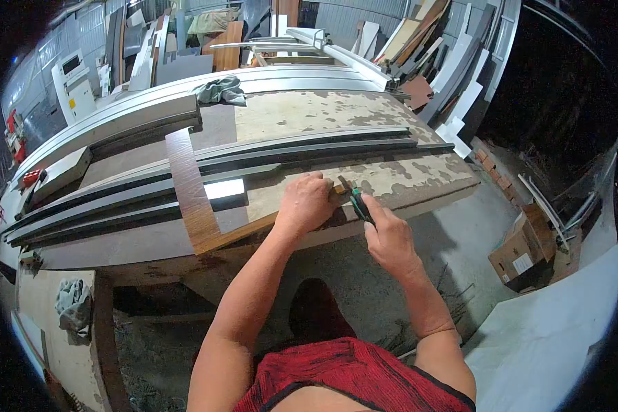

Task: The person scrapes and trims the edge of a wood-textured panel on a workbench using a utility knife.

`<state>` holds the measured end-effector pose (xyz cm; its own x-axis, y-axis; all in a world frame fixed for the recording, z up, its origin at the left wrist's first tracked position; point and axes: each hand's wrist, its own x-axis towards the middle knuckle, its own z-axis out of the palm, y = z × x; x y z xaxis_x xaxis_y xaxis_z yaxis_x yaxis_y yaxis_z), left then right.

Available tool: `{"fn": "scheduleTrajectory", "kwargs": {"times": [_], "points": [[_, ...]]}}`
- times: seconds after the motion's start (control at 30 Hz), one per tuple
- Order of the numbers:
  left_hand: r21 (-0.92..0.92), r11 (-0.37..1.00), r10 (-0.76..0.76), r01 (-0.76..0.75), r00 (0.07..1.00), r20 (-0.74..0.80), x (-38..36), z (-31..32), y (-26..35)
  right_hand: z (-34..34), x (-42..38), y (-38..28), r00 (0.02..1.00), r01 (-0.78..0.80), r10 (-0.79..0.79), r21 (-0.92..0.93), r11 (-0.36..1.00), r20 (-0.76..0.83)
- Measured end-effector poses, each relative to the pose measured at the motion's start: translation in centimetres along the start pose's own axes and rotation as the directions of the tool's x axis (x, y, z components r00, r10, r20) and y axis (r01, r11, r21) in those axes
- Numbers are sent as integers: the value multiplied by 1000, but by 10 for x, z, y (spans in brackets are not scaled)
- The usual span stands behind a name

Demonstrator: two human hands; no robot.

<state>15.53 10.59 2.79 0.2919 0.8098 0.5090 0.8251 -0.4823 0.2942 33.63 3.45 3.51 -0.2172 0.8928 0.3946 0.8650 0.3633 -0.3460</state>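
My left hand (309, 204) is closed over the far end of a narrow wood-coloured strip (244, 232) along the near edge of the workbench (432, 196). My right hand (391, 240) grips a slim hand tool (361, 207) with a black and green handle. Its narrow dark end points away from me and lies right beside the strip's tip (339, 189); the tool's exact kind is unclear. Left of my hands, a wood-grain board (189, 185) lies across several long dark profiles (309, 152). A short piece with a white face (224, 189) sits against that board.
Grey cloths lie on the bench's far side (220, 90) and on a lower table (73, 303) at left. A red tool (31, 178) rests at the far left. A cardboard box (522, 250) stands on the floor at right. Panels and offcuts (453, 75) lean at the back.
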Motion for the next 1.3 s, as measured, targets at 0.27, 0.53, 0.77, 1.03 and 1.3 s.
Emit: {"fn": "scheduleTrajectory", "kwargs": {"times": [0.27,0.53,0.77,1.03,1.3], "points": [[-15,1000,12,-12,1000,-11,-1,-1,0,1,0,-1,1000,-1,1,4,1000,2],[-18,999,33,-34,999,-37,0,3,-3,2,-1,-1,1000,-12,12,-19,1000,4],[-25,999,21,-22,1000,-22,0,2,-1,1,-2,-1,998,-18,19,-18,1000,63],[-46,999,18,-20,999,-44,0,6,-4,-7,-19,4,998,39,-38,-26,999,47],[-59,998,-18,20,999,37,0,-5,2,-4,21,-9,993,-27,28,-7,1000,112]]}}
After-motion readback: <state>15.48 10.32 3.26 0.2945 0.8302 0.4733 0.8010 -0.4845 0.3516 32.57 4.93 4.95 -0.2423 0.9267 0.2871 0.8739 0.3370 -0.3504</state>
